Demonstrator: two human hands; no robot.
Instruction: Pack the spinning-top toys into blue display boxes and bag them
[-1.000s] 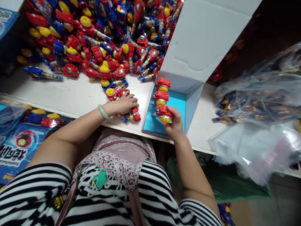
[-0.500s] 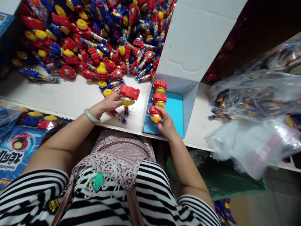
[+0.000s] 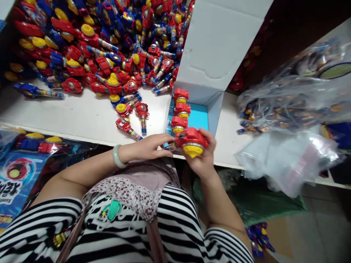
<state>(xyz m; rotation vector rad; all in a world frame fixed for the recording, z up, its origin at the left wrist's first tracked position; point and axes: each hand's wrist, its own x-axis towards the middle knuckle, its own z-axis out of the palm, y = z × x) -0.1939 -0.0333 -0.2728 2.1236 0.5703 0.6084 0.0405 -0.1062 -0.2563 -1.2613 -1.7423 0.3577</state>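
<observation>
Now passed across: red plastic spinner toy with yellow tip [image 3: 191, 141] clenched in right hand [image 3: 203, 157], left hand [image 3: 146, 148] fingers released beside it, near white-lidded blue cardboard box [image 3: 201, 118].

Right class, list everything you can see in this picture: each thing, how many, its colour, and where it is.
toy launchers: a large pile, red, blue and yellow, far side of the table
held toy: one, red and yellow, in the right hand
boxed toys: three, red and yellow, in a row in the box
box: one, white with blue inside, lid up
table: one, white
plastic bags: several, clear, right
bracelet: one, pale green, left wrist
left hand: open, touching the toy
right hand: gripping the toy
</observation>
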